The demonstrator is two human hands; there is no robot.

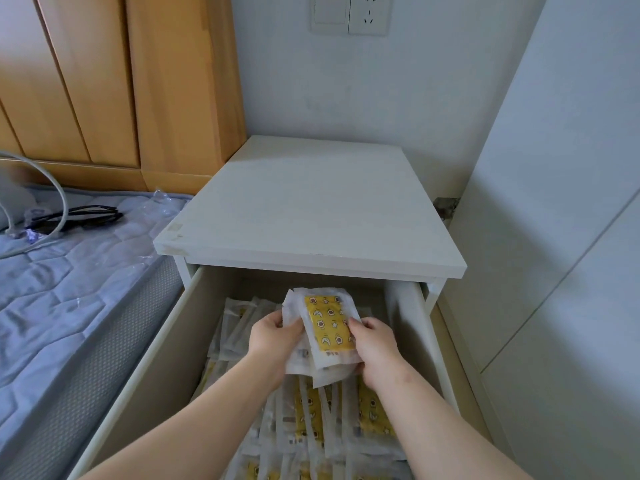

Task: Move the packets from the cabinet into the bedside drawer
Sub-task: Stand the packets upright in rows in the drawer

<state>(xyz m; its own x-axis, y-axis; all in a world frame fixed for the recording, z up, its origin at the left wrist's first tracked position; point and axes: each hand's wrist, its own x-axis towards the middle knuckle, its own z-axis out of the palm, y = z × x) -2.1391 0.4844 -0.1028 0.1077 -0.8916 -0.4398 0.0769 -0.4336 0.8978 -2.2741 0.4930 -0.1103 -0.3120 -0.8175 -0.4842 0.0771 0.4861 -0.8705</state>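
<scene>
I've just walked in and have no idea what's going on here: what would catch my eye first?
Two bare hands, the left hand and the right hand, grip a bundle of clear packets with a yellow cartoon print. They hold it over the pulled-out bedside drawer, already lined with more of the same packets. To the left lies a quilted mattress with black cables on it.

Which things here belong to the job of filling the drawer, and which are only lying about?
For the job: bundle of packets, gripped by left hand and right hand; open drawer; loose packets inside it.
Lying about: black cable and grey hose on mattress; wall socket.
</scene>
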